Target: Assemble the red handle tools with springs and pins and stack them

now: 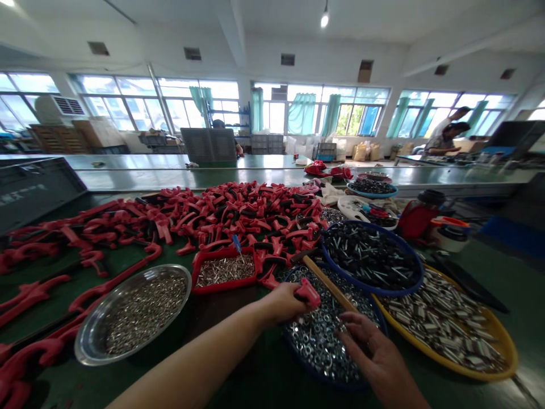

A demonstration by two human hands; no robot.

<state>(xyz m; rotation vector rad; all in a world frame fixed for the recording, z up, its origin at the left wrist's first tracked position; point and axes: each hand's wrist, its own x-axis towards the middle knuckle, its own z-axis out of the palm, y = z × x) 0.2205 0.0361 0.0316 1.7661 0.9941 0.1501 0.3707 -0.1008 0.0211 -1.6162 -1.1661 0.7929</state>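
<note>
My left hand (pixel 283 304) is closed around a red plastic handle part (pixel 309 292), held above the near edge of a round basin of metal nuts (pixel 313 346). Over the right side of these nuts is my right hand (pixel 370 346), its thumb and fingers slightly apart and pointing into the basin. No held thing shows in it, though the fingertips are partly hard to make out. A hammer (pixel 326 278) with a wooden handle lies across the basin, the handle's end close to my right fingers.
A large heap of red-and-black handle parts (pixel 238 210) covers the table's middle and left. Nearby stand a metal bowl of small pins (pixel 140 312), a red tray of screws (pixel 225 270), a blue basin of black-headed bolts (pixel 370 255) and a yellow basin of metal sleeves (pixel 447 324).
</note>
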